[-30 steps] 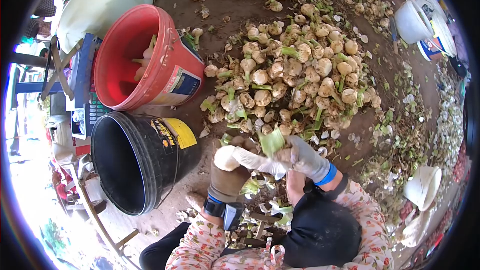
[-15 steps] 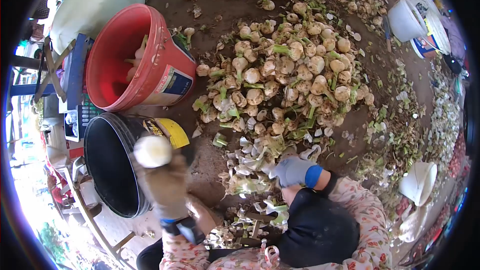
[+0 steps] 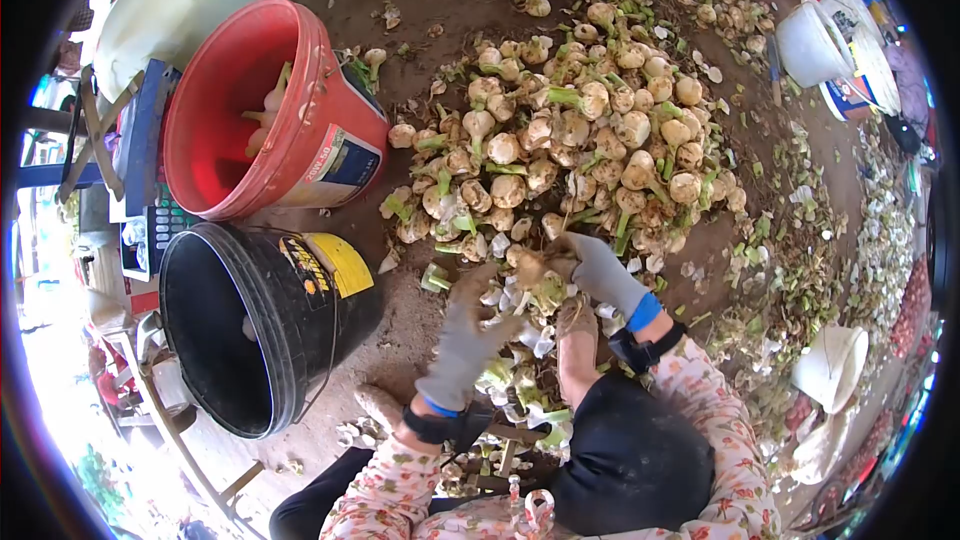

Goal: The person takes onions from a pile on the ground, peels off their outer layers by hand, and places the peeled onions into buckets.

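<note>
Bulb (image 3: 524, 262) pinched in right grip (image 3: 603, 275); left grip (image 3: 465, 345) half-spread, empty, beside it; pile (image 3: 592, 130) placed ahead, presumably for easy reach.

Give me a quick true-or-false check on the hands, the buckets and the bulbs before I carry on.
1. Both the left hand and the right hand wear gloves. True.
2. The red bucket is empty. False: at least one pale bulb with a stem lies inside it.
3. The black bucket is nearer the person than the red bucket. True.
4. The large bulb pile lies left of the red bucket in the view. False: it lies to the right.
5. The right hand is inside the black bucket. False: its fingers are at a blurred bulb in front of the person.
6. The black bucket carries a yellow label. True.
</note>
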### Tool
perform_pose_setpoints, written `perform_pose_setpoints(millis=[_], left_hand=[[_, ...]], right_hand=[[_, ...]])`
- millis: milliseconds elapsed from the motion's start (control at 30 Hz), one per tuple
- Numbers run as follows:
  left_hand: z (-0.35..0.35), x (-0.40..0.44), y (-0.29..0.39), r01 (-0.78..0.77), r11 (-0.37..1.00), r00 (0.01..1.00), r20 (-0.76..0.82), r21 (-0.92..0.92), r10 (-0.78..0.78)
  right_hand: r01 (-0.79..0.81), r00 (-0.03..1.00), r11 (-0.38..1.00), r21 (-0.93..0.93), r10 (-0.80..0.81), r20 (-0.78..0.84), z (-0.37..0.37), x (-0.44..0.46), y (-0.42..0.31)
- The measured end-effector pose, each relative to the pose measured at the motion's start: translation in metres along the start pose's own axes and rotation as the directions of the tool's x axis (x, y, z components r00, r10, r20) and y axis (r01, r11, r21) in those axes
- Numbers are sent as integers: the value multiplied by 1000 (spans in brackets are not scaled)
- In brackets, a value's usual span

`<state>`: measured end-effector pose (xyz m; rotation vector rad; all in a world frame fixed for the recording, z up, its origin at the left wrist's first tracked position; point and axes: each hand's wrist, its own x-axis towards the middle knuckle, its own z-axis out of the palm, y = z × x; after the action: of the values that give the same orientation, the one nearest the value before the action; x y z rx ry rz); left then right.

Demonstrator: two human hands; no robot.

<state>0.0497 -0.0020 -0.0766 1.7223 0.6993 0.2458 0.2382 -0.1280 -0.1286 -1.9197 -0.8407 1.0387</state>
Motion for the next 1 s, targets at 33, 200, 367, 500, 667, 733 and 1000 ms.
perform_pose_setpoints(millis=[33, 200, 367, 500, 667, 733, 1000], left_hand=[[6, 1, -6, -51, 998, 999, 7, 25, 51], [11, 2, -5, 41, 959, 998, -37, -280, -54], [12, 3, 13, -232, 957, 952, -162, 176, 260], [15, -2, 9, -159, 985, 968, -184, 67, 169], [12, -3, 2, 43, 972, 987, -142, -231, -78], [6, -3, 24, 183, 899, 976, -36, -397, -215], [3, -8, 11, 524, 103, 819, 467, -846, -334]], right_hand=[[-5, 998, 995, 102, -1, 57, -4, -5, -20], [-94, 995, 836, 541, 93, 29, 10, -21, -59], [-67, 991, 856, 512, -2, 132, 21, -20, -65], [-48, 989, 786, 616, -51, 141, 15, -28, -77], [-26, 989, 829, 559, -62, 138, 18, -26, -63], [11, 984, 871, 491, -97, 150, 13, -26, -64], [-48, 983, 838, 544, -56, 173, 16, -28, -67]])
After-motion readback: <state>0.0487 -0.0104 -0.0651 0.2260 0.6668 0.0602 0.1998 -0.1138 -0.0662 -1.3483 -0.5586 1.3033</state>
